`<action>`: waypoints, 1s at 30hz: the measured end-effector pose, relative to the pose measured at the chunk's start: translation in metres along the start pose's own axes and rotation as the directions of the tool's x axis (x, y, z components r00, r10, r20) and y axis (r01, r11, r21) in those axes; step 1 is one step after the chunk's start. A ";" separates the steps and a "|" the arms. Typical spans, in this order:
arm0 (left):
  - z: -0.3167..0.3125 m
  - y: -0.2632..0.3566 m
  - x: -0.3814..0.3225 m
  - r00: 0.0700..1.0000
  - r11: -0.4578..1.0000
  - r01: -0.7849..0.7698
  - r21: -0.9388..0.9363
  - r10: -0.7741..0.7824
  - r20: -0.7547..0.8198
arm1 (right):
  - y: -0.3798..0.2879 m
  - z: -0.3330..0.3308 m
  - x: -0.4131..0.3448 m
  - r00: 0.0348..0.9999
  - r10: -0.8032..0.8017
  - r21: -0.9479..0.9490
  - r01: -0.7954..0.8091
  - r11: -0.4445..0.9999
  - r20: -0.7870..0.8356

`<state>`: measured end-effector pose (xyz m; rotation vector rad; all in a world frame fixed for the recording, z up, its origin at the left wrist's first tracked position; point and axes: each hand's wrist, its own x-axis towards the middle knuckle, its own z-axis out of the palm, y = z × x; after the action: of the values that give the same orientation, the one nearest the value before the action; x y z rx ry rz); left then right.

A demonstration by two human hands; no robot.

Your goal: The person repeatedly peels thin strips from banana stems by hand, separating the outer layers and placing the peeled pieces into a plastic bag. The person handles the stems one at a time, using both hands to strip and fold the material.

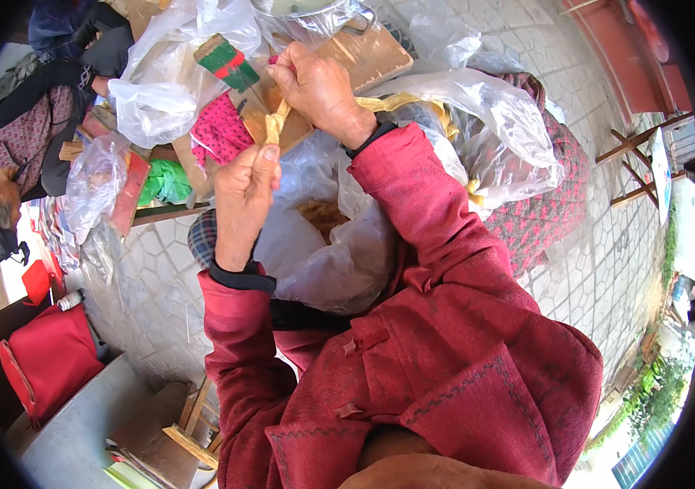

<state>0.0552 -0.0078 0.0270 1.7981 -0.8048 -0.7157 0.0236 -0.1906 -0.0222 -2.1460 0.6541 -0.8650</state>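
Observation:
My left hand [244, 192] and my right hand [320, 88] pinch a yellowish knotted strip [274, 125] between them, over a low wooden table. A further length of yellow strip [399, 101] runs from beside my right wrist toward a clear plastic bag [497, 128]. Behind my left hand lies a pink dotted cloth [222, 128]. A green brush-like block with a red band [227, 63] is left of my right hand. Below the hands, an open plastic bag [329, 263] on my lap holds more yellowish-brown pieces [323, 217].
A metal pot [301, 9] wrapped in plastic stands at the table's far end, by a wooden board [378, 55]. Another person [35, 116] sits at the left. A green plastic bag [166, 182] lies near the table's left edge; a red bag [51, 360] rests at lower left.

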 end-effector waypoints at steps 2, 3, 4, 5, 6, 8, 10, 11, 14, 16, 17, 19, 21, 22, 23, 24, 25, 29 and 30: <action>-0.001 -0.004 0.004 0.993 0.996 -0.067 -0.052 0.062 -0.096 | -0.001 0.000 0.001 0.999 -0.025 0.000 0.025 1.000 -0.034; -0.001 -0.007 0.006 0.983 0.990 -0.123 -0.074 0.111 -0.150 | -0.001 0.000 0.001 0.997 -0.043 -0.005 0.043 0.999 -0.069; 0.003 -0.012 0.015 0.968 0.968 -0.197 -0.153 0.167 -0.189 | -0.003 0.002 -0.001 0.997 -0.066 -0.004 0.066 0.998 -0.045; 0.006 -0.016 0.020 0.959 0.967 -0.223 -0.126 0.195 -0.205 | -0.005 0.005 -0.003 0.995 -0.090 -0.009 0.089 0.996 -0.046; 0.008 -0.020 0.023 0.950 0.963 -0.249 -0.098 0.223 -0.220 | -0.006 0.006 -0.005 0.992 -0.114 -0.013 0.114 0.993 -0.047; 0.007 -0.027 0.027 0.972 0.980 -0.169 -0.102 0.149 -0.182 | -0.007 0.007 -0.007 0.992 -0.128 0.049 0.127 0.991 0.007; 0.003 -0.031 0.034 0.955 0.973 -0.222 -0.069 0.203 -0.215 | -0.005 0.003 -0.006 0.987 -0.139 0.162 0.124 0.979 0.086; 0.000 -0.032 0.038 0.945 0.965 -0.257 -0.060 0.238 -0.225 | -0.003 0.000 -0.005 0.983 -0.139 0.159 0.119 0.980 0.122; -0.011 -0.034 0.051 0.889 0.932 -0.362 0.036 0.356 -0.289 | 0.004 -0.010 0.003 0.974 -0.128 0.153 0.100 0.983 0.188; -0.016 -0.037 0.056 0.918 0.958 -0.282 0.049 0.284 -0.277 | 0.008 -0.014 0.007 0.971 -0.121 0.186 0.082 0.979 0.208; -0.018 -0.040 0.058 0.931 0.969 -0.240 0.057 0.247 -0.270 | 0.009 -0.014 0.008 0.971 -0.130 0.172 0.096 0.980 0.201; -0.017 -0.046 0.063 0.928 0.969 -0.240 0.053 0.246 -0.279 | 0.011 -0.011 0.008 0.974 -0.150 0.163 0.122 0.979 0.170; -0.017 -0.053 0.067 0.931 0.967 -0.249 0.049 0.253 -0.263 | 0.012 -0.005 0.005 0.976 -0.112 0.043 0.105 0.994 0.189; -0.016 -0.056 0.068 0.942 0.970 -0.171 0.174 0.213 -0.260 | 0.012 -0.002 0.004 0.976 -0.096 -0.012 0.100 0.995 0.197; -0.015 -0.058 0.070 0.947 0.952 -0.124 0.280 0.198 -0.252 | 0.012 0.001 0.002 0.972 -0.093 -0.086 0.114 0.990 0.217; -0.015 -0.058 0.071 0.958 0.931 -0.027 0.363 0.129 -0.257 | 0.011 0.004 0.001 0.968 -0.093 -0.160 0.132 0.978 0.233; -0.015 -0.058 0.071 0.931 0.872 -0.100 0.479 0.252 -0.264 | 0.010 0.006 0.000 0.964 -0.089 -0.231 0.149 0.961 0.250; -0.019 -0.046 0.054 0.961 0.752 0.019 0.659 0.169 -0.220 | 0.010 0.004 -0.004 0.970 -0.066 -0.345 0.146 0.927 0.233; -0.020 -0.041 0.048 0.976 0.744 0.064 0.666 0.094 -0.199 | 0.011 0.000 -0.004 0.968 -0.112 -0.284 0.176 0.943 0.226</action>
<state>0.1080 -0.0235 -0.0099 2.4627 -1.0015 -0.1901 0.0186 -0.1942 -0.0318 -2.5463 0.5547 -0.6343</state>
